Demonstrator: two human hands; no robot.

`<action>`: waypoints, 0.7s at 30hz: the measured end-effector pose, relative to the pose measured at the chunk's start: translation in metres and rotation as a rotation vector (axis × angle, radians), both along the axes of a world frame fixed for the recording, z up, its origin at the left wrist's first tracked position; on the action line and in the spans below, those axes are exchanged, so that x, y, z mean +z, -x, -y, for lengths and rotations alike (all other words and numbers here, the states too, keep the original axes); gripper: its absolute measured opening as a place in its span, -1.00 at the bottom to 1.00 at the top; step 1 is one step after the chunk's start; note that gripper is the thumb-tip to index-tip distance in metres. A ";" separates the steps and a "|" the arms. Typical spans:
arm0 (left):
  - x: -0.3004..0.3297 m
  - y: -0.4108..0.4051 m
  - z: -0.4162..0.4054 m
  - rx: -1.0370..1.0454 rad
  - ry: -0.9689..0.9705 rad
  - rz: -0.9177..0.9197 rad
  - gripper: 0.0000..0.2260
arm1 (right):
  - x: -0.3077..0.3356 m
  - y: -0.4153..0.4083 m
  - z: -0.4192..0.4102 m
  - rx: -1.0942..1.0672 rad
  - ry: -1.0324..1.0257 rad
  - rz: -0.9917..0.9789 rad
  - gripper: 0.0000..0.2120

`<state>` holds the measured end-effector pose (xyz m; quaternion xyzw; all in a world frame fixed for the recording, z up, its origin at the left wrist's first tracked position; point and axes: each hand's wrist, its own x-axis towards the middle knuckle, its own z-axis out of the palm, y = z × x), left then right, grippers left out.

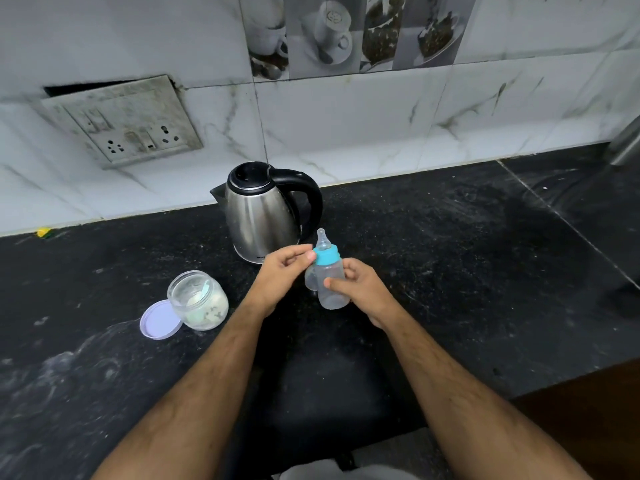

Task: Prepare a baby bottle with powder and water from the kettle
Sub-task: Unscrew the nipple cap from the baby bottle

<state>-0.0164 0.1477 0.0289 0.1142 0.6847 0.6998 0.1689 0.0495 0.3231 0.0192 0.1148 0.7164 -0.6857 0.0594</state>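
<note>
A clear baby bottle [331,284] with a blue collar [326,255] and a clear teat is held upright just above the black counter. My right hand [362,289] grips its body from the right. My left hand [284,271] pinches the blue collar with thumb and fingertips. A clear cap [310,277] stands just behind the bottle on its left. Behind them stands a steel kettle [261,216] with a black handle, lid closed. At the left sits an open clear jar [198,299] of white powder with a scoop inside.
The jar's lilac lid [160,319] lies flat against the jar's left side. The black stone counter [450,271] meets a white tiled wall with a socket plate [124,128]. A metal object [627,143] stands at the far right. The counter's front edge [568,379] runs at the lower right.
</note>
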 end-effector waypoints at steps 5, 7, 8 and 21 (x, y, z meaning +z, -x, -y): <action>0.014 0.002 0.024 -0.045 -0.086 -0.022 -0.81 | 0.013 0.001 0.027 0.128 0.144 -0.035 -0.68; 0.015 0.003 0.034 -0.004 -0.090 -0.015 -0.83 | 0.016 0.002 0.038 0.171 0.129 -0.042 -0.65; 0.016 0.002 0.039 0.007 -0.091 -0.008 -0.82 | 0.017 0.002 0.044 0.188 0.121 -0.045 -0.65; 0.039 0.001 0.065 -0.137 -0.015 0.005 -0.81 | 0.040 0.001 0.074 0.324 0.166 -0.001 -0.82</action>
